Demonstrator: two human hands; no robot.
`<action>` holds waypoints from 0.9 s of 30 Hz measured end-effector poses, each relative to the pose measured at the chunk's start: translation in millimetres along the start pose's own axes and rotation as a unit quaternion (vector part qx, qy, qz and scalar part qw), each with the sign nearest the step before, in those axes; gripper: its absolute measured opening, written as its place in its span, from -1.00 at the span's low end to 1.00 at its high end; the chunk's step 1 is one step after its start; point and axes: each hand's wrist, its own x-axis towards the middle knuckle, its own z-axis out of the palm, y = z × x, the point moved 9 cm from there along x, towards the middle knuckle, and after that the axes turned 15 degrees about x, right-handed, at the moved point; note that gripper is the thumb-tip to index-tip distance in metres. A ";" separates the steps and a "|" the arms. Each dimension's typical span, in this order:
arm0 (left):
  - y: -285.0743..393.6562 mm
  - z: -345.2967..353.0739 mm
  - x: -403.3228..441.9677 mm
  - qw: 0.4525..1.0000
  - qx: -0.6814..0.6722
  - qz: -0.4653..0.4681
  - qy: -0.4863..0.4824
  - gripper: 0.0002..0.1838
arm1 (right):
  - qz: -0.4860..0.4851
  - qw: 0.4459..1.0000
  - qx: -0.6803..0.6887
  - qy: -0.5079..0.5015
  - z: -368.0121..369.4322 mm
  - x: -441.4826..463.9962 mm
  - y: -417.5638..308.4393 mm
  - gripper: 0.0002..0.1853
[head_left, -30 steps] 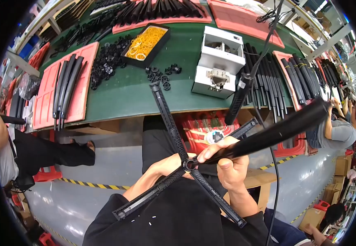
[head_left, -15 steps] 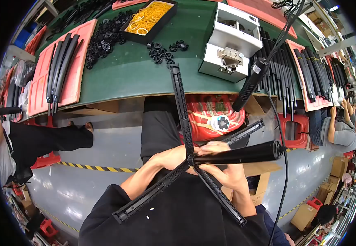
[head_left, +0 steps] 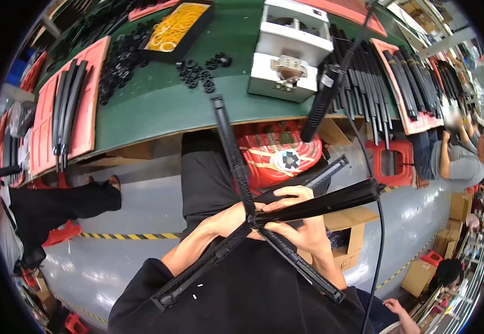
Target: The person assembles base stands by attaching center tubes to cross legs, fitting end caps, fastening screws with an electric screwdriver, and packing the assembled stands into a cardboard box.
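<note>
A black folding stand (head_left: pixel 331 202) lies across my lap, its smooth round pole pointing right. Several slim ribbed legs (head_left: pixel 232 150) spread from the hub at its left end. My left hand (head_left: pixel 228 220) is closed around the hub area, its fingers partly hidden behind the legs. Bent round the pole beside the hub is my right hand (head_left: pixel 307 228), thumb below and fingers above, partly covered by the pole. A black electric screwdriver (head_left: pixel 323 103) hangs on its cord above the pole.
The green table (head_left: pixel 158 111) carries black plastic parts (head_left: pixel 196 76), a box of yellow rubber bands (head_left: pixel 178 28), a white machine (head_left: pixel 289 53) and black tubes on pink trays (head_left: pixel 94 106). A red stool (head_left: pixel 264 172) stands ahead. Other people sit at both sides.
The view has shifted, so the table items appear further left. My right hand's fingers have loosened and spread a little along the pole. The stand stays in my hands, its pole slightly raised.
</note>
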 end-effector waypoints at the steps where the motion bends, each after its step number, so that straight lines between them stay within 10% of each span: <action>1: -7.4 3.3 -0.7 1.000 0.002 0.003 -0.014 -0.69 | -0.016 1.000 -0.020 -0.013 3.1 0.5 -2.8 -0.60; 6: -45.3 30.0 -3.4 0.968 -0.192 -0.161 -0.035 -0.58 | -0.032 0.998 -0.054 0.006 13.2 -8.3 -0.9 -0.47; 8: 29.7 7.7 -2.7 0.976 0.128 -0.053 0.168 -0.48 | -0.072 0.997 -0.011 0.017 5.7 -5.6 -9.2 -0.46; 14: -1.6 2.0 1.5 0.988 0.104 -0.086 -0.075 -0.36 | -0.091 0.965 0.207 0.132 -39.1 -7.2 -50.1 -0.57; 18: -11.4 -20.6 -5.3 0.927 0.307 -0.004 0.215 -0.18 | -0.122 0.990 -0.017 0.062 -22.9 -4.9 -65.0 -0.66; 23: 65.4 -2.2 17.5 0.984 -0.084 0.092 0.130 -0.34 | -0.162 0.983 0.021 0.087 -31.8 -5.0 -73.8 -0.69; 27: 32.7 -21.0 -2.0 0.986 0.155 0.032 0.054 -0.32 | -0.048 0.996 0.069 0.023 -22.4 -15.3 -36.3 -0.54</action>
